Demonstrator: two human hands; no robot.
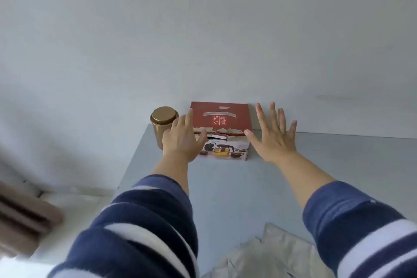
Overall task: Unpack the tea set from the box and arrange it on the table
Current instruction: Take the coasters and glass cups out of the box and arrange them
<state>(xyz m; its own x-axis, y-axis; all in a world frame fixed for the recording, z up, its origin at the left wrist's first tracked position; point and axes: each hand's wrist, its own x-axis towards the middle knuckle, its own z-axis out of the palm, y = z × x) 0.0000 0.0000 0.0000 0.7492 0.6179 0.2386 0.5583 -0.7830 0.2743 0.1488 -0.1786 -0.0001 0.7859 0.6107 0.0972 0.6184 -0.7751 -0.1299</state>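
Observation:
A red tea set box [222, 119] with Chinese characters on its top and a picture of a teapot and cups on its front stands at the far edge of the pale grey table [225, 187], against the wall. My left hand [181, 140] reaches to the box's left front corner, fingers apart, overlapping that corner; contact is unclear. My right hand [274, 134] is spread wide just right of the box, holding nothing. The box's top shows a torn strip along its front edge. Its contents are hidden.
A gold metal canister [161, 125] with a lid stands just left of the box, partly behind my left hand. Crumpled pale paper [266, 255] lies at the table's near edge. A blurred brown object [24, 219] sits low at the left, off the table.

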